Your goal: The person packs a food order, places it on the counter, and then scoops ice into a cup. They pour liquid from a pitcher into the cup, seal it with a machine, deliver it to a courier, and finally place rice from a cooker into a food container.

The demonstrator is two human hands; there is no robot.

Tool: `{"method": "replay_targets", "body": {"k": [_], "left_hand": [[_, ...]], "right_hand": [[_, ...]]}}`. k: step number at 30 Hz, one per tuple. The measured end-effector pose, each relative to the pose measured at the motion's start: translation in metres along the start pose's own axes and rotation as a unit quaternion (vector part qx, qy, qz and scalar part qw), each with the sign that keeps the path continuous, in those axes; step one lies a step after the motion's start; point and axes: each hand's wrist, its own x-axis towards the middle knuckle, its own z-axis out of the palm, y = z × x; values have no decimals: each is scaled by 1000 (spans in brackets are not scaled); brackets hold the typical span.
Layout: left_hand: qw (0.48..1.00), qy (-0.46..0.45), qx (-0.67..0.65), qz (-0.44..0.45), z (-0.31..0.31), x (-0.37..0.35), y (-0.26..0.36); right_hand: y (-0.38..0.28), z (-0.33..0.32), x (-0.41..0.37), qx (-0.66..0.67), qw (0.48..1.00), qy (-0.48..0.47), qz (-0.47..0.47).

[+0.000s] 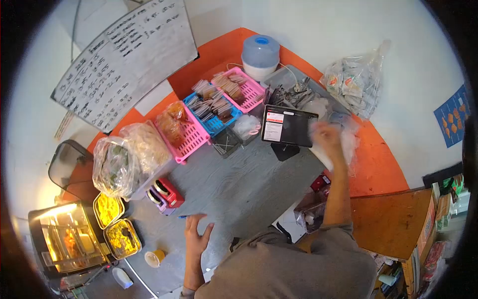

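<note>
Near the front of the grey table point(239, 184), my left hand point(198, 234) is raised with thumb and fingers apart; a blue pen point(182, 217) lies at its fingertips. My right hand point(326, 133), blurred by motion, is at the right edge of a dark tablet point(290, 125) on a black stand point(285, 151). What its fingers do is hidden by the blur. Left of the tablet sits a clear bag point(247, 126) in a dark basket. A red tape dispenser point(171, 193) stands beside a purple one point(158, 200), up and left of my left hand.
Pink baskets point(191, 142) and a blue basket point(213, 117) hold packets. Large plastic bags point(117, 167) stand at the left, above trays of yellow food point(108, 209), a lit glass case point(69, 239) and a cup point(154, 257). A water dispenser point(260, 55) stands at the back.
</note>
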Motion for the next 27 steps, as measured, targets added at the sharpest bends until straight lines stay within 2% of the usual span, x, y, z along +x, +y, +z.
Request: {"method": "replay_targets", "body": {"k": [1,3,4,5,6,7,8,9,10,11,13,14,15,16,17,18,19,21,22,23,24,25,27], "left_hand": [[999,8,-1,44,-11,14,24],[991,44,15,126,-30,37,75],[984,73,30,163,-36,41,91],[984,77,29,161,-43,37,89],[987,-43,5,153,-52,33,81],[976,-162,-19,144,-62,27,70],[967,-168,-67,182,-67,20,48],[967,-164,-66,183,-77,5,35],[969,-187,-132,95,-87,-13,23],[958,-208,-197,5,-95,-28,13],[969,-171,-178,10,-99,-52,-4],[978,-137,-159,12,-102,-63,-9],[978,-134,-160,11,-103,-70,-7],[983,-132,-123,16,-102,-74,-2],[987,-132,-84,21,-102,-76,5],[986,-145,-66,52,-103,-78,12],[986,-143,-66,50,-103,-80,14],[982,-153,-74,82,-105,-86,20],[983,-159,-80,44,-111,-88,25],[983,-157,-81,46,-109,-93,15],[965,-145,-218,4,-103,-101,-2],[926,-131,-351,-41,-96,-110,-17],[909,-147,-383,-81,-92,-122,-26]], "right_hand": [[-67,39,-15,-63,987,-145,25],[-127,102,-53,-26,901,-431,35],[-145,135,-80,81,851,-509,101],[-167,159,-98,99,794,-594,90],[-184,172,-111,115,728,-671,78],[-187,174,-122,112,726,-674,75],[-186,177,-131,241,752,-602,118],[-195,180,-137,366,760,-514,158],[-208,166,-135,430,726,-471,257],[-208,159,-134,430,726,-472,255],[-199,152,-139,182,820,-522,147],[-189,157,-150,32,857,-506,94],[-206,167,-165,30,856,-508,93],[-227,186,-185,-121,935,-324,-80],[-243,204,-206,-260,928,-107,-245],[-237,222,-228,-176,931,-157,-278],[-230,233,-244,-175,931,-159,-278],[-224,246,-273,-182,872,-412,-192],[-222,246,-279,-183,872,-411,-193],[-223,245,-280,-142,892,-410,-126],[-225,245,-284,-99,906,-407,-55],[-228,245,-289,-100,906,-408,-51],[-235,243,-298,-84,922,-370,-81]]}}
